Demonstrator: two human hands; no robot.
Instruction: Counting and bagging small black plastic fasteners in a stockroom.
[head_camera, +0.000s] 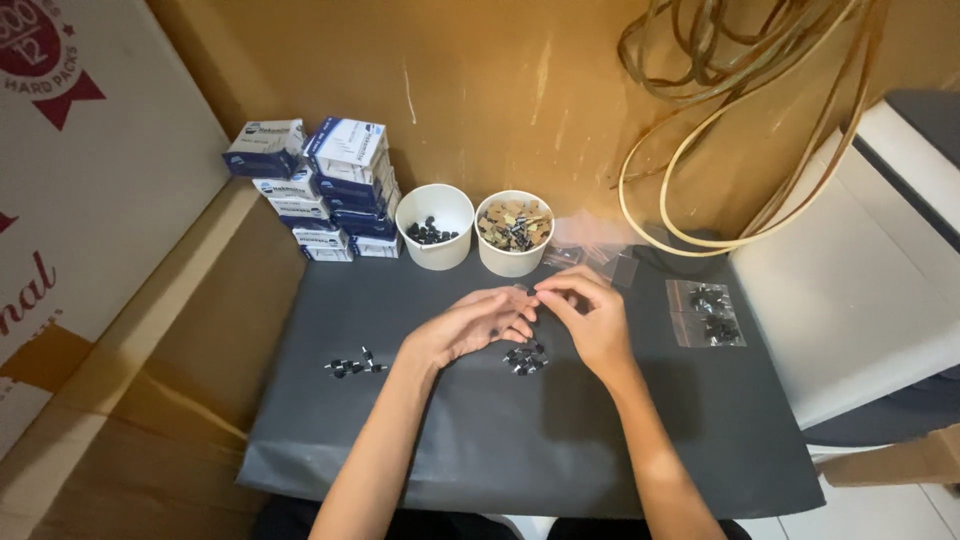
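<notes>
Head view showed two bare forearms rising from the bottom edge of the frame over a dark grey surface (480, 450). Both hands met near the centre: the left hand (470, 325) lay palm-down with its fingers (515, 318) stretched toward the right, and the right hand (590, 320) curled in from the other side. Their fingertips came together on a tiny dark part (531, 290), pinched between thumbs and forefingers of both hands; it was too small to tell its long axis.

Directly below the fingertips, toward the viewer, lay a small heap of black clips (525, 358), touching neither hand but nearest the left fingers. A second, looser scatter of clips (355, 366) sat well apart at centre left, closer to the left forearm.

At centre right, two clear plastic bags (706, 313) holding dark pieces lay flat on the surface.

Farther back stood two white paper cups side by side: the left cup (434, 228) with black pieces, the right cup (514, 234) with mixed tan and dark pieces. A stack of blue and white boxes (320, 190) rose in the upper left, and coiled tan cord (720, 130) hung in the upper right against the brown wall.
</notes>
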